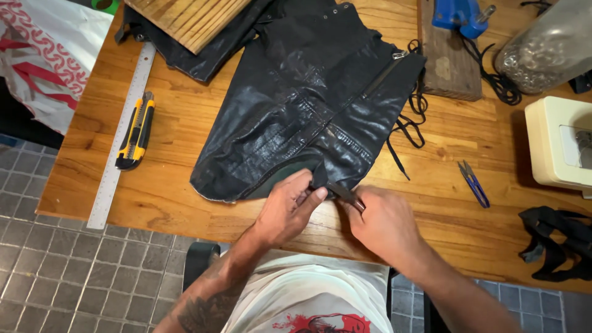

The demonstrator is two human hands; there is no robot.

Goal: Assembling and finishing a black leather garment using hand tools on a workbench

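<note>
The wooden worktop (pixel 185 142) carries a black leather garment (pixel 308 105), spread flat with its lower hem close to the near edge, so both hands reach it easily. The left hand (pixel 287 209) pinches the hem between thumb and fingers, which keeps the leather tight. The right hand (pixel 382 222) is closed around a thin dark tool (pixel 345 194) whose tip meets the hem just beside the left fingers. A long steel ruler (pixel 120 142) and a yellow utility knife (pixel 135 131) lie to the left; small blue snips (pixel 473 183) lie to the right.
</note>
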